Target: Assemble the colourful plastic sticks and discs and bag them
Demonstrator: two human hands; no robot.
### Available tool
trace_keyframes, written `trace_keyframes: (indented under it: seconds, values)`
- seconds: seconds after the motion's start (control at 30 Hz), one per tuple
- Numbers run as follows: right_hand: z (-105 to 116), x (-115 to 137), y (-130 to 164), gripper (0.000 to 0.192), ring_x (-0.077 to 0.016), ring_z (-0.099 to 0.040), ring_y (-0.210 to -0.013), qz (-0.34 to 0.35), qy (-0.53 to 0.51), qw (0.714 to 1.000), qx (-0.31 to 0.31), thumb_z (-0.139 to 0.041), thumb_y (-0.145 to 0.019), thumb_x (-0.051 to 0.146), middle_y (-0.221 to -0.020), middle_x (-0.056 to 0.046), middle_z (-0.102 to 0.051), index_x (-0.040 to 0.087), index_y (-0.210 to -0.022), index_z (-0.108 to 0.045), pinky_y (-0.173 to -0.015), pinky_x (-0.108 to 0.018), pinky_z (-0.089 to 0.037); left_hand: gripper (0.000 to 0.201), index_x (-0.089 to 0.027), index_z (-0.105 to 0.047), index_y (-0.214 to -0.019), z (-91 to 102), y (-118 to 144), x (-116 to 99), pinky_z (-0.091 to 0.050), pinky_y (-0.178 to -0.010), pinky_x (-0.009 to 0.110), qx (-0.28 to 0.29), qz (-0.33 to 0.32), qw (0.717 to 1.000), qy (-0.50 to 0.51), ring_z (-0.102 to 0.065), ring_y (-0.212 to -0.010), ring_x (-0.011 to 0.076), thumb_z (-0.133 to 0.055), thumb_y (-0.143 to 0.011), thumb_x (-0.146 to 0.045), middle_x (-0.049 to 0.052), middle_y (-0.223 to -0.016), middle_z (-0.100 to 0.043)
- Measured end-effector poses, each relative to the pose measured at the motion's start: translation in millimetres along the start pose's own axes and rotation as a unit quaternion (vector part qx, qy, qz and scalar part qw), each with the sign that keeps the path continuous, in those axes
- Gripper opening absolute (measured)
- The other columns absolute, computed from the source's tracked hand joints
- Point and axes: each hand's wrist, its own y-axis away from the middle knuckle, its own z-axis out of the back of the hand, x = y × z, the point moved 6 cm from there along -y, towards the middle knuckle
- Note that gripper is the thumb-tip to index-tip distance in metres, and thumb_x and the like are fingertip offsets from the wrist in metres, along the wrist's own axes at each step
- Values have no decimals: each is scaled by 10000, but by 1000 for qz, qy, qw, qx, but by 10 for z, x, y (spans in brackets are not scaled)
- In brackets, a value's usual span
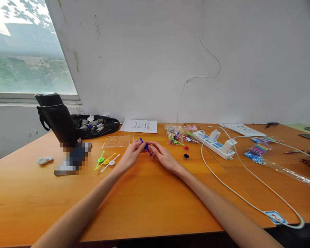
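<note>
A blue plastic arrow spinner (pixel 146 146) is held between both hands just above the middle of the table, its tip pointing up and left. My left hand (pixel 131 155) pinches it from the left side, with the thumb near its round centre. From the right, my right hand (pixel 164 157) is closed on its lower part; some fingers are hidden. Left of my hands lie a green arrow spinner (pixel 100 160), a yellow arrow spinner (pixel 106 161) and a white arrow spinner (pixel 112 163), side by side. To the right sit a red disc (pixel 186 148) and a black disc (pixel 186 156).
A clear bag of coloured arrows (pixel 173 135) lies behind the discs. A white power strip (pixel 215 144) with looping cables (pixel 248 170) takes up the right. A black flask (pixel 57 119), a crumpled tissue (pixel 44 160) and a black bag of rubbish (pixel 108 124) stand left.
</note>
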Motion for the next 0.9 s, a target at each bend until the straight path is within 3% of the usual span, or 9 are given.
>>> trace_keyframes:
  seconds: [0.13,0.27,0.37,0.47,0.53,0.67,0.77,0.9]
  values:
    - [48,-55,-19,446,-149,-654,-868,-15,-5,1000,-17,-439,-1026,522,-1115,-84,-694,201,-1313,-557,-817,-295,-532,523,-147,-720,-1100,531,34,-288,-574,-925,398,-25,28,993,-116,-679,-1008,249,-625,-873,-608,112,-1075,-706]
    - [93,-146,-33,420,-146,-644,-834,-16,13,999,-24,-426,-1029,509,-1056,-75,-693,193,-1265,-569,-809,-300,-521,546,-175,-664,-1135,1268,64,-502,-564,-896,386,-52,48,955,-287,-697,-962,242,-625,-830,-626,85,-991,-746]
    - [110,-185,-33,414,-147,-638,-819,-20,22,999,-25,-431,-1025,511,-1020,-67,-695,194,-1245,-580,-795,-297,-513,507,-204,-705,-994,1729,121,-474,-557,-825,336,-30,114,913,-390,-709,-912,246,-651,-755,-648,71,-983,-764]
    - [112,-185,-31,413,-151,-632,-821,-9,44,999,-19,-426,-1027,519,-975,-56,-705,196,-1206,-610,-784,-292,-501,476,-220,-738,-809,2037,232,-344,-535,-741,311,-17,199,861,-467,-699,-815,264,-727,-619,-656,56,-830,-760]
    - [112,-178,-27,415,-156,-633,-835,2,64,998,-15,-414,-1034,516,-950,-52,-712,193,-1179,-630,-786,-289,-491,479,-222,-724,-712,2105,311,-235,-533,-706,308,-7,242,859,-452,-686,-784,269,-756,-533,-666,53,-754,-745]
    - [96,-164,-9,407,-161,-642,-858,9,91,996,-6,-402,-1043,502,-914,-43,-721,196,-1150,-649,-795,-283,-478,519,-214,-692,-657,2033,444,-76,-537,-664,311,-2,290,878,-380,-671,-735,257,-774,-425,-671,45,-706,-722]
    - [79,-127,-2,388,-166,-650,-859,11,103,995,0,-405,-1046,475,-913,-44,-729,195,-1126,-661,-800,-287,-477,555,-206,-723,-726,1947,523,-59,-492,-584,302,3,301,866,-399,-638,-642,242,-731,-467,-696,42,-650,-689]
    - [204,-36,-33,330,-188,-671,-903,5,166,986,3,-431,-1034,397,-961,-57,-748,194,-1074,-689,-836,-309,-476,534,-215,-762,-781,1883,582,-143,-496,-622,303,3,276,863,-422,-665,-713,266,-690,-545,-689,54,-746,-726]
